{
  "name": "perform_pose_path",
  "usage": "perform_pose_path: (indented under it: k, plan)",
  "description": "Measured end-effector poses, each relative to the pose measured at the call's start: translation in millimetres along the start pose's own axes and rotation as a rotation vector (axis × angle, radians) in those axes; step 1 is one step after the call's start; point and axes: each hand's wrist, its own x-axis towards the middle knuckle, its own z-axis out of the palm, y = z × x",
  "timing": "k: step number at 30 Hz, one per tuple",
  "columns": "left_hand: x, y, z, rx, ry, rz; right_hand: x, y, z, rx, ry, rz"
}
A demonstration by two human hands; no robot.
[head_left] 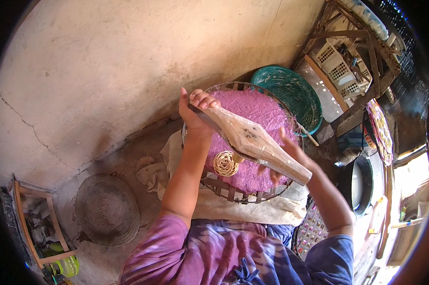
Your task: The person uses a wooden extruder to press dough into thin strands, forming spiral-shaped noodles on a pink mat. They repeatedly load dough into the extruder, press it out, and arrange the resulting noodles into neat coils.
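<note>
My left hand (200, 109) is wrapped round the upper left end of a long wooden tool (252, 135). This pale piece widens at its middle, where a cluster of small dark marks shows. My right hand (292, 154) is behind the tool's lower right end, blurred, its fingers apart on both sides of the wood. A round coil of cream strands (225, 163) lies just below the tool, partly against its shadowed underside. Beneath both hands, pink shredded fibre-like material or netting (252, 102) fills a round woven basket (214, 187). The tool hides part of it.
A green basin (311, 99) stands behind the basket, near the wall (129, 47). A dark pan (361, 185) is at the right. On the left floor are a round woven mat (107, 209) and a wooden frame (53, 223). White crates (338, 66) sit on a rack.
</note>
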Motion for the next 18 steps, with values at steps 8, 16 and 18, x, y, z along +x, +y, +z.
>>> perform_pose_path:
  k: [8, 16, 18]
  plan:
    - [-8, 10, -1, -0.022, 0.027, 0.169, 60, 71, -33, 0.464, -0.36, -0.113]
    - [13, 20, 61, -0.049, -0.11, 0.053, 51, 27, -5, -0.739, 0.131, -0.221]
    - [18, 15, 74, -0.017, -0.178, -0.032, 37, 9, 7, -0.703, 0.112, -0.248]
